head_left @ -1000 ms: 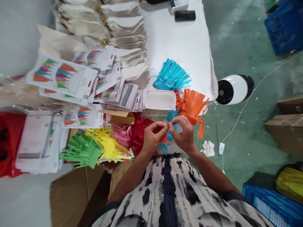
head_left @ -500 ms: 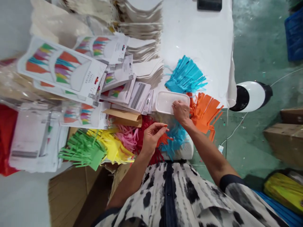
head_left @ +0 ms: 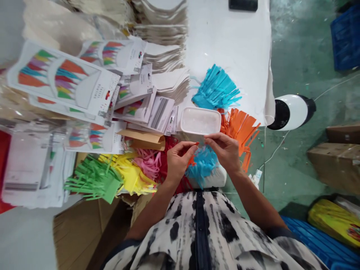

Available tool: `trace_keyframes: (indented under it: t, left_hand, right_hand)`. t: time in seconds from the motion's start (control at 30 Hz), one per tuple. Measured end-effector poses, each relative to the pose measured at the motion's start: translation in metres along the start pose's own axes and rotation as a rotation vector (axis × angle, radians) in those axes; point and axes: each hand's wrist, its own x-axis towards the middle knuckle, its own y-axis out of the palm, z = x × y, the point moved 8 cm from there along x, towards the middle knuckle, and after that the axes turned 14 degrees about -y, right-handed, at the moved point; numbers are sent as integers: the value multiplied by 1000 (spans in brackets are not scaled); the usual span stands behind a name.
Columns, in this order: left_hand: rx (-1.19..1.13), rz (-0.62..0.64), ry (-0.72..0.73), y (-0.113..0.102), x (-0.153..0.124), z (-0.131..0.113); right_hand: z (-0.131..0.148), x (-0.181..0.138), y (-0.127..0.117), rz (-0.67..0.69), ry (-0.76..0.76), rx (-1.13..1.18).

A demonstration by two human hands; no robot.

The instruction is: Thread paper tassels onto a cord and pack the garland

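Note:
My left hand (head_left: 180,159) pinches an orange paper tassel (head_left: 192,160); its tip shows between thumb and forefinger, and the rest hangs mostly behind the hand. Close by on the right, my right hand (head_left: 225,150) has thumb and fingertips pressed together; whatever they hold is too small to make out. Just beyond both hands lies a shallow white plastic tray (head_left: 200,120). A blue tassel bundle (head_left: 204,165) hangs at the near table edge below the hands. More blue fringe (head_left: 216,88) and orange fringe (head_left: 242,127) lie beyond and right of the tray.
Printed bunting packs (head_left: 64,82) pile up at the left. Green (head_left: 94,178), yellow (head_left: 129,174) and pink (head_left: 149,163) tassels line the near edge. White card stacks (head_left: 168,80) stand behind. A black-and-white object (head_left: 292,111) sits right of the table; cardboard boxes (head_left: 336,165) rest farther right.
My right hand has come out of the white tray, back toward me, and its fingertips are now near the left hand's. The left hand keeps its pinch on the orange tassel.

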Motion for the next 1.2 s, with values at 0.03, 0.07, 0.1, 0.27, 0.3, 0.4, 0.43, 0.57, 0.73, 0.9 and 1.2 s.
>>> trace_keyframes:
  t: [0.03, 0.07, 0.1, 0.27, 0.3, 0.4, 0.43, 0.57, 0.73, 0.9, 1.2]
  left_hand:
    - [19, -2, 14, 3, -4, -3]
    - [31, -2, 21, 6, -8, -6]
    - [37, -2, 28, 9, -11, -8]
    - [53, 21, 46, 22, -25, -9]
    - [54, 24, 48, 24, -27, -8]
    - [43, 42, 50, 28, -33, -6]
    - [37, 48, 51, 29, -34, -5]
    - [19, 48, 52, 34, -40, -4]
    - [35, 18, 90, 41, -49, -3]
    - [79, -17, 139, 47, -57, -1]
    - [-6, 117, 69, 70, -65, 8]
  right_hand:
    - [9, -5, -2, -23, -14, -12]
    - [15, -10, -5, -46, -29, -28]
    - [20, -13, -6, -62, -42, -40]
    - [23, -24, -7, -41, -65, -5]
    - [24, -25, -8, -29, -74, -3]
    - [26, -29, -11, 0, -97, -18]
    - [27, -30, -12, 7, -100, -21]
    - [27, -37, -16, 30, -70, -20]
    - [30, -47, -26, -29, -90, -43]
    - [28, -56, -31, 18, -63, -42]
    - [18, -71, -57, -95, -46, -9]
